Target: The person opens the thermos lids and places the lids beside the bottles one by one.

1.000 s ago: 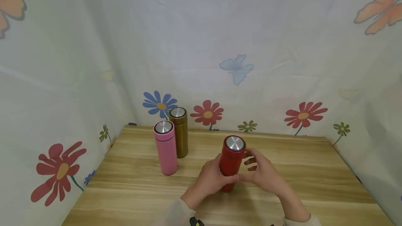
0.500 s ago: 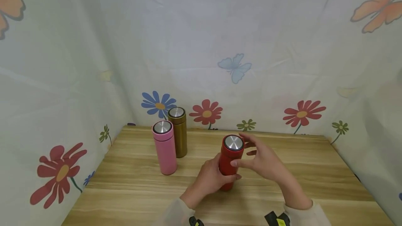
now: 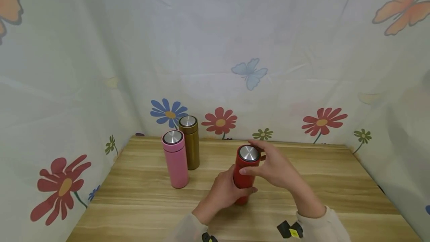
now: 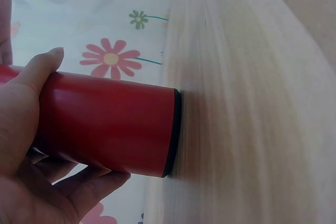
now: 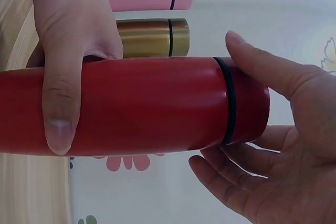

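A red thermos bottle (image 3: 244, 178) with a silver-topped lid (image 3: 249, 153) stands upright in the middle of the table, its base at the wood. My left hand (image 3: 224, 189) grips its lower body, thumb across the near side and fingers round the far side; the left wrist view shows this hold on the red body (image 4: 110, 124). Up at the lid, my right hand (image 3: 277, 165) curls round from the right. In the right wrist view its thumb (image 5: 262, 64) lies against the red lid (image 5: 251, 103), with the other fingers partly hidden behind it.
Left of the red bottle stands a pink thermos bottle (image 3: 176, 163), with a gold thermos bottle (image 3: 192, 148) just behind it. A floral cloth (image 3: 285, 66) encloses the wooden table (image 3: 134, 204) at the back and sides.
My right hand has risen along the red thermos bottle from its middle to the lid, thumb moving leftward across the front. The left hand keeps its grip; the other bottles stay put.
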`<state>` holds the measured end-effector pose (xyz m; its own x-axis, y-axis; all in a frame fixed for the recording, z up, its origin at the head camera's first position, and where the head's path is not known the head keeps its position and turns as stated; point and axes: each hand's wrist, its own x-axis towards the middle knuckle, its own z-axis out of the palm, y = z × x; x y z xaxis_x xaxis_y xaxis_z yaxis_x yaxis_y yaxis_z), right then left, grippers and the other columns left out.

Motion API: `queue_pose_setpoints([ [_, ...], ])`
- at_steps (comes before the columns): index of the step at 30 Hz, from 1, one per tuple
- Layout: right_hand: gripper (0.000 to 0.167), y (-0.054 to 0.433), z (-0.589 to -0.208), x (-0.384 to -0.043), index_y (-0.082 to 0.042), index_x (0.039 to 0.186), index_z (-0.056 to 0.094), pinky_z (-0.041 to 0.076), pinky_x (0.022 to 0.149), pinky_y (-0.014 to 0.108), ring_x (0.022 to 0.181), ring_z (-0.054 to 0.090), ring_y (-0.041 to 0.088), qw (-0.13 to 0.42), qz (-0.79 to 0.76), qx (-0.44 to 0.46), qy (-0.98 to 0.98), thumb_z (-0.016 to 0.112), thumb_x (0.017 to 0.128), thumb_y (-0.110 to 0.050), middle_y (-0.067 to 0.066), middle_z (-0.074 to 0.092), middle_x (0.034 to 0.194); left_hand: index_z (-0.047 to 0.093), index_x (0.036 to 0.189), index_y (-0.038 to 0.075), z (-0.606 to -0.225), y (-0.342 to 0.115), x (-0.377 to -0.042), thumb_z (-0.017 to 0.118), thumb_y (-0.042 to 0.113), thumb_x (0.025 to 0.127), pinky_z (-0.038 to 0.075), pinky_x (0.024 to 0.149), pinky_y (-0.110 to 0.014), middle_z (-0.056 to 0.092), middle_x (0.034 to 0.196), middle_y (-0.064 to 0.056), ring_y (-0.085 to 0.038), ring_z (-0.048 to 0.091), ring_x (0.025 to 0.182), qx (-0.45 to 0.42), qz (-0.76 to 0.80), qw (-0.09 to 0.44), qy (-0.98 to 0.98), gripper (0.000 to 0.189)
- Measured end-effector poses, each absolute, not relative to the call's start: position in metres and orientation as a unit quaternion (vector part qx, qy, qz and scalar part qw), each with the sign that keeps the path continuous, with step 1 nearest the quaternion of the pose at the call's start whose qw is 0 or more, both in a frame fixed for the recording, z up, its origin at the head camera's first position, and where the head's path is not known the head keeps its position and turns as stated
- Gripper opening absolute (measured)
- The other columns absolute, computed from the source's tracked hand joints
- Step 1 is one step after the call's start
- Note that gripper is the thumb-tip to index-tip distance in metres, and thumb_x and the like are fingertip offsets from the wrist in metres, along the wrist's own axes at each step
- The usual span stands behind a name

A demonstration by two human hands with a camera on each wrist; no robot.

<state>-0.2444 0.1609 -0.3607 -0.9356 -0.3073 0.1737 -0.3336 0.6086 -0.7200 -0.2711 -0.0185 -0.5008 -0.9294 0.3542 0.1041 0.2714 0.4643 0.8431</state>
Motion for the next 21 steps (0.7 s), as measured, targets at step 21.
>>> queue_pose_setpoints([
  [21,0.072,0.1575,-0.3684,-0.2453,-0.016,0.141,0.059,0.060,0.094,0.046,0.116,0.066,0.028,0.038,0.433,0.160,-0.886,0.092,0.079,-0.029,0.006,0.065,0.133,0.045,0.143,0.032,-0.4985,-0.0179,-0.2697,0.080,0.063,0.082,0.057,0.102,-0.043,0.069,0.127,0.009,-0.010,0.068,0.111,0.179,0.482,0.046,0.857,0.077],
])
